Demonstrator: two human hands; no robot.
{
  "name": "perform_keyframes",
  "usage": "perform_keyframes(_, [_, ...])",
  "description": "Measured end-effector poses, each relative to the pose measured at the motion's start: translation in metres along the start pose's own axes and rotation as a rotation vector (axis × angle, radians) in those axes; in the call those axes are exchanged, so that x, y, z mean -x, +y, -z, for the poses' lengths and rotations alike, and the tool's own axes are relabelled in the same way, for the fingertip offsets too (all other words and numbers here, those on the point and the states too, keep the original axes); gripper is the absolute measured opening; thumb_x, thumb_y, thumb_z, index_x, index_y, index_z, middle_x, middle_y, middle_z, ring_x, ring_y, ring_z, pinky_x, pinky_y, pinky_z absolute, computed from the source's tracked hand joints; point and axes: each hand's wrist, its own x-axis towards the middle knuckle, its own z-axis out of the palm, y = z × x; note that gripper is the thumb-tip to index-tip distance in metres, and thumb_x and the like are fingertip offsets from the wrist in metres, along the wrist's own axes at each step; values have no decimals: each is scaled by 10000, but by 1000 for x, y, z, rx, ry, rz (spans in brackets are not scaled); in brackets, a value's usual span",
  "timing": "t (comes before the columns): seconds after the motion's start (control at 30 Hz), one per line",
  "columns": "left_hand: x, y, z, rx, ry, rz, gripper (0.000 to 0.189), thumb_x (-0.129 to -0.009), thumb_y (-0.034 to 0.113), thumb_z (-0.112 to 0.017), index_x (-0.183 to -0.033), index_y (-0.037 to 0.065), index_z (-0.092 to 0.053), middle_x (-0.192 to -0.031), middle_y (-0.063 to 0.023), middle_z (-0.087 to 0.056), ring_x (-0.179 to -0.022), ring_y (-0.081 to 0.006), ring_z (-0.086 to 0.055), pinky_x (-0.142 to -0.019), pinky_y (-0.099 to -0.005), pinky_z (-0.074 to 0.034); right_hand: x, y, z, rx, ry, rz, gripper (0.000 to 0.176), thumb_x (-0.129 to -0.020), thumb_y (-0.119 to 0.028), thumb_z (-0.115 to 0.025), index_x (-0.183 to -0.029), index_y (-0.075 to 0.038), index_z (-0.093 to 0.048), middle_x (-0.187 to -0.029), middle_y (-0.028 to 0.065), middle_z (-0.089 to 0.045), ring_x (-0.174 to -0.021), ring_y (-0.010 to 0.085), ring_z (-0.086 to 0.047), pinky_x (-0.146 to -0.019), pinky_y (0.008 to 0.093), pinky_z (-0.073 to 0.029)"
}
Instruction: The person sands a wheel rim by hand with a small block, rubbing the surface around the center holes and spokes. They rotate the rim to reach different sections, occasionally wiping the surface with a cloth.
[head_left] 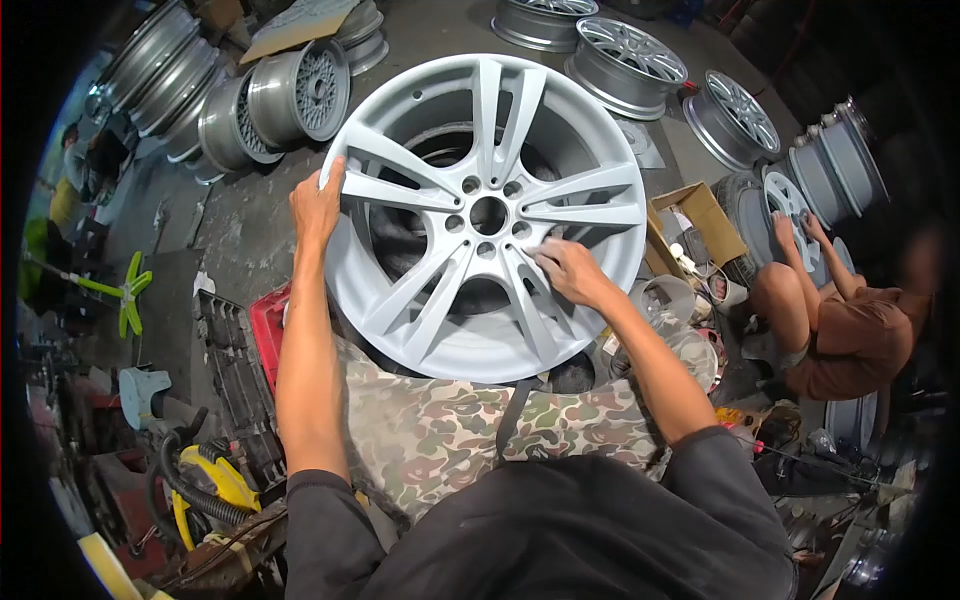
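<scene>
While it rests tilted against the person's lap, the pale grey alloy wheel [440, 198] fills the middle of the view, face up toward the camera, with its paired spokes spreading from the hub. Its lower lip sits on the camouflage trousers [440, 430], just below both hands. Beyond the left hand's hold, farther from the body, a row of bare metal rims [300, 95] leans together on the concrete floor [250, 225], and more rims [628, 62] lie flat past the top edge of the wheel. Well off to the outer side of the right hand, a co-worker [850, 340] in a brown shirt crouches with both hands on a white wheel [785, 205]. Between that person and the right hand stands an open cardboard box [700, 215]. Below the left forearm, close to the body, a red crate [268, 335] shows from under the wheel's edge, touching a black tray [235, 370], and a yellow machine [215, 485] with a black hose lies nearer still to the person's side.

The left hand [318, 205] is clamped on the wheel's outer lip at its upper left, with the fingers over the edge and the thumb on the face. The right hand [568, 268] lies on a lower right spoke just beside the hub, fingers bent and pressed to the metal. Whether those fingers pinch anything beneath them cannot be told.
</scene>
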Motion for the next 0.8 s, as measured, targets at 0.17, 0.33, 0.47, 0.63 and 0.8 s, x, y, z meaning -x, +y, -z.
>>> perform_keyframes(0.17, [0,3,1,8,-28,-2,615,-984,596,-575,-1121,28,-770,-945,-285,-732,-939,-463,-702,-843,-484,-512,2,5,4,-145,-14,-38,253,-977,-118,-577,-1150,-28,-738,-1011,214,-691,-970,418,-672,-863,483,-526])
perform_keyframes(0.33, [3,1,2,1,16,-52,610,-989,593,-579,-1125,30,-769,-943,-291,-728,-948,-464,-709,-824,-480,-516,-5,-9,-29,42,201,18,253,-957,-96,-584,-1154,-40,-732,-1014,217,-679,-968,436,-663,-845,505,-529])
perform_keyframes(0.47, [2,-1,-1,48,-3,-28,610,-990,597,-573,-1123,35,-771,-946,-287,-730,-944,-463,-710,-824,-483,-519,20,-24,-24,119,191,-177,251,-945,-79,-575,-1134,-38,-734,-985,221,-670,-901,449,-667,-794,531,-526])
perform_keyframes(0.63, [5,3,0,3,28,-16,629,-986,616,-562,-1096,34,-776,-929,-279,-732,-929,-462,-707,-825,-499,-514,-1,-12,-43,120,379,-243,231,-950,-95,-556,-1062,-11,-740,-949,265,-684,-908,486,-667,-812,560,-527])
perform_keyframes(0.8, [2,2,2,27,-5,-1,640,-983,619,-562,-1087,25,-774,-924,-283,-729,-928,-469,-703,-828,-501,-509,15,-11,-27,38,154,-500,216,-924,-158,-596,-900,13,-725,-919,289,-702,-945,495,-670,-841,562,-530])
